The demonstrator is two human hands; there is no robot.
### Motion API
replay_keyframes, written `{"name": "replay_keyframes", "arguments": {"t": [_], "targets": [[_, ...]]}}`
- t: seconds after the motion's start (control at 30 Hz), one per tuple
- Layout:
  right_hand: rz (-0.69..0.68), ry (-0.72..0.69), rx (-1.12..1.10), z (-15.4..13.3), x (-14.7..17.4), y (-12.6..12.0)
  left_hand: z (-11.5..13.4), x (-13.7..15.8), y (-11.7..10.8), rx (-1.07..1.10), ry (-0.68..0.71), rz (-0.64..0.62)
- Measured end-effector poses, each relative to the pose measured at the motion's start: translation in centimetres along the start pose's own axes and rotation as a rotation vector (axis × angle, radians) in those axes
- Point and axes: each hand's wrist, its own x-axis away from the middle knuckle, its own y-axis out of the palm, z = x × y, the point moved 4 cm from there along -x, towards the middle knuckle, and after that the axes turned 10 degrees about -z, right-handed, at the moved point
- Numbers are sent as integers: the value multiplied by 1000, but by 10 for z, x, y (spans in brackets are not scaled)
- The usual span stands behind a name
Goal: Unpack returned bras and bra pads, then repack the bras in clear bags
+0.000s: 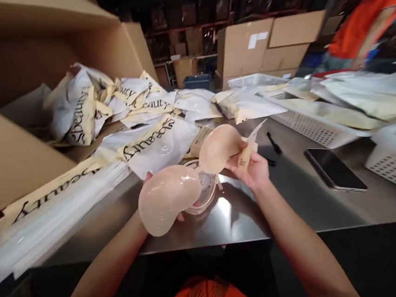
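Hands up over the steel worktop (336, 204), both busy: left hand (151, 195) wrapped behind one beige silicone cup (164, 206), mostly hidden by it; right hand (254, 170) pinching the second cup (219, 148) and a clear film strip (253, 140). Bare steel lies beneath them, running to the near edge. Printed bags (142, 143) crowd the left, spilling from the cardboard box (7, 163). Phone (334, 168) and white baskets (312, 127) sit well apart on the right.

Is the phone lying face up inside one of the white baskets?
No, the phone lies flat on the bare metal table, in front of the white perforated baskets and outside them.
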Motion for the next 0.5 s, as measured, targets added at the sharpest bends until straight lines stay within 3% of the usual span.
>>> {"name": "replay_keyframes", "arguments": {"t": [0.2,0.37,0.5], "targets": [[-34,-46,39,-8,10,8,-1,-5,-15,161,80,-11],[-85,-80,102,-11,14,23,1,-2,-4,115,96,102],[-70,-167,162,-16,17,28,5,-4,6,66,31,53]]}}
